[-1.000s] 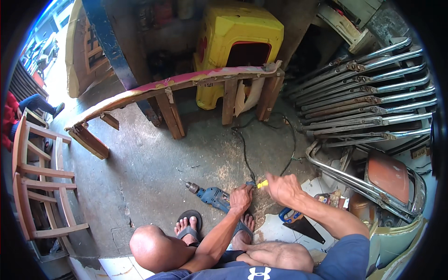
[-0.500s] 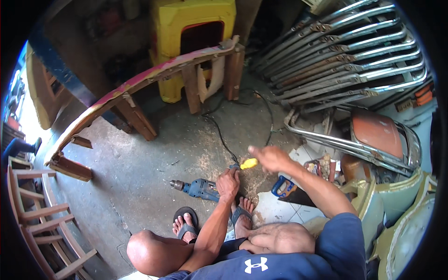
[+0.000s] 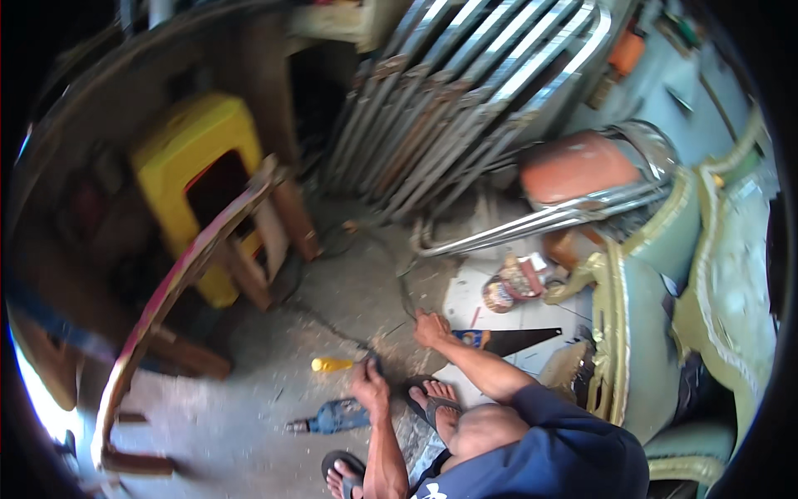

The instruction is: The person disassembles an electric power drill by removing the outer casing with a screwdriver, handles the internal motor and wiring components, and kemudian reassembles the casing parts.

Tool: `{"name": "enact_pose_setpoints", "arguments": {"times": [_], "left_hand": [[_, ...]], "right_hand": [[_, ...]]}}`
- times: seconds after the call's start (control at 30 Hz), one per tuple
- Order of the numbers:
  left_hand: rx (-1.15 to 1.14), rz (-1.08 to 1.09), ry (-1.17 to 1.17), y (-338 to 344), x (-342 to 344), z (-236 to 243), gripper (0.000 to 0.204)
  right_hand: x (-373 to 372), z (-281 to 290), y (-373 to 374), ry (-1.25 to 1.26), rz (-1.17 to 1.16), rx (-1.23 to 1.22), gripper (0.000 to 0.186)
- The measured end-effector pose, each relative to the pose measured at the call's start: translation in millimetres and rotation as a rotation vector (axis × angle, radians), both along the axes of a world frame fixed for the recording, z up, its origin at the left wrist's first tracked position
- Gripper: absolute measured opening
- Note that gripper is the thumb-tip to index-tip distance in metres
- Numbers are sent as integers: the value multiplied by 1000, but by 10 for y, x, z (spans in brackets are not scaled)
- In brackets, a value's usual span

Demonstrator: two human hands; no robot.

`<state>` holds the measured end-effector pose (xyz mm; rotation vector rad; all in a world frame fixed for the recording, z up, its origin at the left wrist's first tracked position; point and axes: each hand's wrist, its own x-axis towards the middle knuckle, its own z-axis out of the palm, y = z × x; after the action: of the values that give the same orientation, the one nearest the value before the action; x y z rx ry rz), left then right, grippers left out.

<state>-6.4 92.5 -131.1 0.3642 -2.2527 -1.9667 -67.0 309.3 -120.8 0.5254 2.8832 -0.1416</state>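
My left hand [image 3: 371,391] is closed on a dark end piece of a black cord [image 3: 332,329], just above the floor. Beside its fingertips lies a screwdriver with a yellow handle [image 3: 331,364]; its shaft is not visible. Below and left of that hand, a blue power drill [image 3: 337,416] rests on its side. My right hand [image 3: 432,329] reaches forward, its fingertips meeting another stretch of the cord. Blur hides whether these fingers grip it. Right next to that hand lies a handsaw [image 3: 524,341] with a blue handle, on pale tiles.
A curved wooden frame [image 3: 158,320] with pink edging stands at left, before a yellow plastic stool [image 3: 199,137]. Metal chair frames [image 3: 449,100] are stacked at the back. A folded chair with an orange seat [image 3: 573,166] and green-gold upholstered furniture [image 3: 648,324] stand at right.
The view has turned to the right and is blurred. My right hand has moved from above the screwdriver down to the cord near the saw. My left hand keeps its hold.
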Motion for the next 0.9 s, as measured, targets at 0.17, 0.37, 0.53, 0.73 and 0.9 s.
{"name": "enact_pose_setpoints", "arguments": {"times": [0.17,0.37,0.53,0.73,0.9], "left_hand": [[-112,-36,124,-34,-297,349,20],[-168,-83,322,-232,-942,584,18],[-86,-85,170,-235,-1003,1048,17],[34,-136,179,88,-1172,1482,22],[-112,-401,535,1031,-2085,2633,20]], "right_hand": [[103,1757,292,756,-32,-395,29],[-686,3360,1443,1497,-117,-825,25],[-979,4372,2153,1621,-125,-1350,9],[-863,4960,2826,1764,0,-934,33],[-945,5658,4269,1581,-148,-13,36]]}}
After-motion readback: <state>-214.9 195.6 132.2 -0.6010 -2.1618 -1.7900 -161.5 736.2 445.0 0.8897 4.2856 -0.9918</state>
